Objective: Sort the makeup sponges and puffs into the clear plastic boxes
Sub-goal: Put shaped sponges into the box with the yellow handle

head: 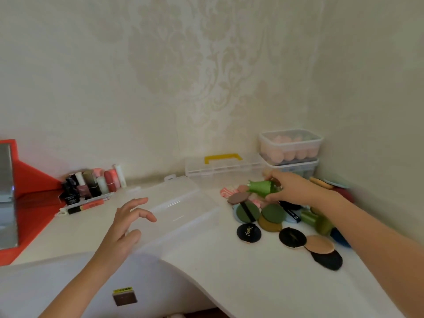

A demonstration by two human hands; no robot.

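A pile of makeup puffs (pixel 273 213) in green, black, tan and pink lies on the white table (pixel 206 260) at the right. My right hand (pixel 290 187) grips a green puff with a ribbon (pixel 260 187) just above the far end of the pile. A flat clear plastic box (pixel 181 203) lies in the middle of the table. Over that box's near left corner hovers my left hand (pixel 128 223), fingers spread and holding nothing. Two stacked clear boxes (pixel 290 145) in the back right corner hold pink sponges.
A clear organiser case with a yellow handle (pixel 223 166) stands against the wall. Nail polishes and lipsticks (pixel 94 184) cluster at the back left beside a red stand with a mirror (pixel 13 198). Another green ribboned puff (pixel 317 222) lies near my right forearm.
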